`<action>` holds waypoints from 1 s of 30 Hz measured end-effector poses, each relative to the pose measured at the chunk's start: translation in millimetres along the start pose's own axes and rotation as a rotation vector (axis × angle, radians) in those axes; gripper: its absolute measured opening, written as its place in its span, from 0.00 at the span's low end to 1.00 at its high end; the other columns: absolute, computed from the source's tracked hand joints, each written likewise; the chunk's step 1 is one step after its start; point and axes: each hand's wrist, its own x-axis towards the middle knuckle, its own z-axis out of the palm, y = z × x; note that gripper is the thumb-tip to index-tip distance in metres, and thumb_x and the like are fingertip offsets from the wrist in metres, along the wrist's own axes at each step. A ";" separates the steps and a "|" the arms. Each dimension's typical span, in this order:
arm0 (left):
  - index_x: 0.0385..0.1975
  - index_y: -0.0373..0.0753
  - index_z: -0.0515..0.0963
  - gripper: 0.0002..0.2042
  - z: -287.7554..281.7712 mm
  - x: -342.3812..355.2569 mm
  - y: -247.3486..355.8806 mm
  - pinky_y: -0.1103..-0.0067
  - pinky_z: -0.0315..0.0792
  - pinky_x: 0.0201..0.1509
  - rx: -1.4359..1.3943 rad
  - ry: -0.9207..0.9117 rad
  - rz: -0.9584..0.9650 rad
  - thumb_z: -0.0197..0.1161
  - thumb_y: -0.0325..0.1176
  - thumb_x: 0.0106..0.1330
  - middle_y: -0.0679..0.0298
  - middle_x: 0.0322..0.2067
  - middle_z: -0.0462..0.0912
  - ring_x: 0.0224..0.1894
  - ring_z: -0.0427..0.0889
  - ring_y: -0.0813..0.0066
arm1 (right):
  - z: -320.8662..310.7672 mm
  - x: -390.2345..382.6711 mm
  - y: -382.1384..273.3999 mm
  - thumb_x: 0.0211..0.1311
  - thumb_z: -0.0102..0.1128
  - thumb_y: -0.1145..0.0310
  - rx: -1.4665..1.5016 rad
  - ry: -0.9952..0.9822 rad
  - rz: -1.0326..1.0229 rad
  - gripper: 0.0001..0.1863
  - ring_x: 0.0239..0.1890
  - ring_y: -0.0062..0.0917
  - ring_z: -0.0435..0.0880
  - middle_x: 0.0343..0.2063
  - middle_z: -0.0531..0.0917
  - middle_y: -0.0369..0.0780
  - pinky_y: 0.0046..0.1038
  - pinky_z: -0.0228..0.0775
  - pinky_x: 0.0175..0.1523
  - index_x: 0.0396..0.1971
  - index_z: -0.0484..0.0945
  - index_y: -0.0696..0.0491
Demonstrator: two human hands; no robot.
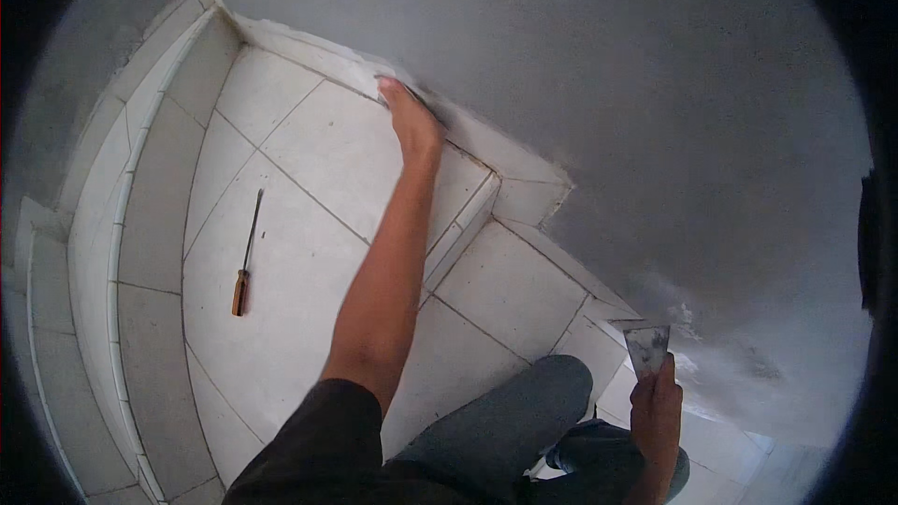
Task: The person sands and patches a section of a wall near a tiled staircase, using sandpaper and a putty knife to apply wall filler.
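My right hand [658,411] grips a putty knife [647,348] by its handle. The knife's wide, smeared blade points up toward the low end of the tiled skirting [533,201], close to the grey wall. My left arm reaches forward, and my left hand [415,126] is against the upper skirting at the base of the wall. Its thumb lies along the skirting's edge, with the other fingers mostly hidden. A thin dark edge shows beside that hand; what it belongs to is unclear. On the pale floor tiles to the left lies a screwdriver [242,290] with an orange-brown handle.
The grey wall [599,65] fills the upper right, with whitish patches low down near the putty knife. Curved tiled steps [154,206] run along the left. A tiled step edge [463,229] drops between my left forearm and my knee [524,393]. Small dark crumbs dot the tiles.
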 end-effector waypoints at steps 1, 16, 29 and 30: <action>0.72 0.26 0.41 0.40 6.2 -18.6 -6.6 0.72 0.37 0.78 0.086 -0.009 0.071 0.26 0.60 0.77 0.43 0.74 0.41 0.77 0.40 0.55 | 0.2 0.8 -0.6 0.72 0.46 0.72 0.018 -0.002 0.024 0.10 0.17 0.41 0.79 0.16 0.77 0.49 0.40 0.65 0.24 0.48 0.65 0.61; 0.71 0.24 0.43 0.38 7.1 6.3 18.1 0.71 0.39 0.78 0.127 0.080 0.052 0.27 0.56 0.78 0.41 0.73 0.44 0.76 0.44 0.52 | 3.4 -4.5 5.6 0.72 0.43 0.71 0.033 -0.028 0.019 0.10 0.20 0.44 0.79 0.18 0.76 0.49 0.40 0.66 0.27 0.48 0.65 0.59; 0.71 0.25 0.41 0.38 26.5 -77.8 1.1 0.71 0.36 0.77 0.224 -0.125 0.009 0.23 0.57 0.77 0.44 0.74 0.42 0.76 0.41 0.55 | 13.1 -0.7 -5.8 0.70 0.47 0.74 0.004 -0.110 -0.016 0.16 0.25 0.51 0.82 0.22 0.80 0.55 0.46 0.69 0.30 0.54 0.62 0.59; 0.70 0.22 0.47 0.39 13.2 -55.4 8.2 0.71 0.42 0.76 0.139 -0.033 -0.082 0.24 0.58 0.78 0.43 0.73 0.49 0.75 0.48 0.54 | 15.0 -1.3 -3.8 0.70 0.46 0.75 0.011 -0.112 -0.008 0.16 0.25 0.51 0.82 0.22 0.80 0.55 0.46 0.69 0.29 0.55 0.62 0.60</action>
